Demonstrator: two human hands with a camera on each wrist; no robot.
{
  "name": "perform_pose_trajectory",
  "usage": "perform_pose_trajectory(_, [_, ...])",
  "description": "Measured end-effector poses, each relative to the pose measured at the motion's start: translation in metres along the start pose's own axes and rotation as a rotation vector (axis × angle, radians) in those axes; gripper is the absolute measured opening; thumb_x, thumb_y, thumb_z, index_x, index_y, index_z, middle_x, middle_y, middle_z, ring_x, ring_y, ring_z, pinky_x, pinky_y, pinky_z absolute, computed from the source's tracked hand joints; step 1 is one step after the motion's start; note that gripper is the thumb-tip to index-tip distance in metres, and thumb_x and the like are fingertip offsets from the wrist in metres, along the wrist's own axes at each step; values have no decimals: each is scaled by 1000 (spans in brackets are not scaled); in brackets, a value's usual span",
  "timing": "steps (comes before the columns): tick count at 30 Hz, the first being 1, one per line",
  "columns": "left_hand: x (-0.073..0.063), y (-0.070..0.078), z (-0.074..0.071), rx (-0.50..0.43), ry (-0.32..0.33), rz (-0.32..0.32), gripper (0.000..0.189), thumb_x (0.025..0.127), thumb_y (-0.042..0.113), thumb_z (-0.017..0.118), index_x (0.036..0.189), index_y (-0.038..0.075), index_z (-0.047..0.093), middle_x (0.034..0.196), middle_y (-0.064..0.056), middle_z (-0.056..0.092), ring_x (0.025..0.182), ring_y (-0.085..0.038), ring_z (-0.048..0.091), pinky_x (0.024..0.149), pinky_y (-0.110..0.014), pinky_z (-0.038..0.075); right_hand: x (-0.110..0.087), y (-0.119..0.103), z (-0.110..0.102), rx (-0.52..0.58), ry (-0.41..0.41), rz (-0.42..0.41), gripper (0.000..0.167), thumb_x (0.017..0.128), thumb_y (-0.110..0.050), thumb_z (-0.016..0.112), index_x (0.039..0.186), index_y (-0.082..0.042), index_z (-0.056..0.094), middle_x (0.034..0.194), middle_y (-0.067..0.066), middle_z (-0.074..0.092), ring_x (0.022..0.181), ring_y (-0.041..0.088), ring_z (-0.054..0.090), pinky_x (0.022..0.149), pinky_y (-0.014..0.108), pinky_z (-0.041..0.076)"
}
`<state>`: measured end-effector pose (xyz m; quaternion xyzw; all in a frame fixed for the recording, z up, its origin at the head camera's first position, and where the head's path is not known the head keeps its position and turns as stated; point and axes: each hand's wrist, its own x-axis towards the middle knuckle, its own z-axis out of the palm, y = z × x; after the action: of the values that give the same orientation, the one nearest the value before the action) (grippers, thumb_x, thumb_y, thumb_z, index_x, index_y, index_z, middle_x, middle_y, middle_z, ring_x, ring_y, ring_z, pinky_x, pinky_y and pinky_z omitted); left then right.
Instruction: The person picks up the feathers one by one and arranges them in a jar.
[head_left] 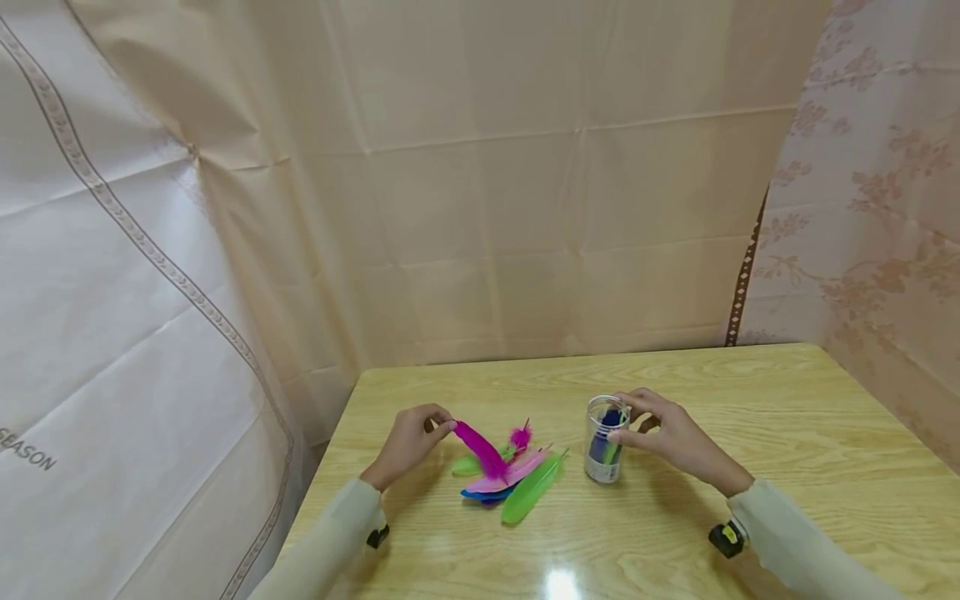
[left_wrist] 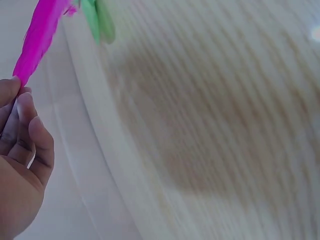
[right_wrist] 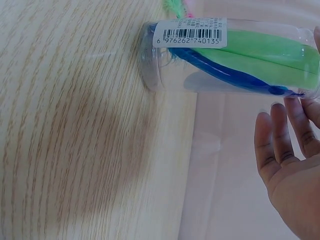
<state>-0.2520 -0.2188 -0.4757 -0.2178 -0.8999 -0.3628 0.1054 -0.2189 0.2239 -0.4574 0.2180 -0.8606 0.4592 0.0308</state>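
My left hand (head_left: 415,440) pinches a magenta feather (head_left: 481,450) by one end between thumb and fingertips; in the left wrist view the feather (left_wrist: 40,37) slants up from the fingers. Below it on the table lies a loose pile with a pink feather (head_left: 517,471), a green feather (head_left: 534,490), a blue feather (head_left: 491,493) and others partly covered. My right hand (head_left: 671,433) grips a clear jar (head_left: 602,473) near its rim, thumb on the near side. Inside the upright jar stand a dark blue feather (right_wrist: 225,75) and a green feather (right_wrist: 265,52).
The wooden table (head_left: 675,533) ends at a back edge in front of a beige cloth wall (head_left: 525,208). A barcode label (right_wrist: 192,34) is stuck on the jar's lower side. A small magenta tuft (head_left: 521,437) lies behind the pile.
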Motion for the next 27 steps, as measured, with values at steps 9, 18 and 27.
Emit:
perform_pose_trajectory(9, [6,6,-7,-21,31,13,6,100,16,71,95,14,74,83,8,67,66,-11,54,54,-25,45,-2,-2,0,13,-4,-22,58,94,-32,78,145,-10,58,121,1,63,104,19,57,86,37,54])
perform_pose_trajectory(18, [14,12,-12,-13,48,35,11,101,24,70,98,15,74,87,11,69,69,-11,58,56,-26,48,-1,-2,1,18,-2,-20,58,94,-32,78,144,-11,59,122,1,62,104,18,57,87,37,54])
perform_pose_trajectory(27, [20,23,-17,-17,61,81,6,100,18,70,98,14,75,87,7,70,68,-12,57,56,-26,48,-2,-4,0,24,-7,-14,58,94,-32,78,144,-10,58,121,1,62,105,21,57,86,34,54])
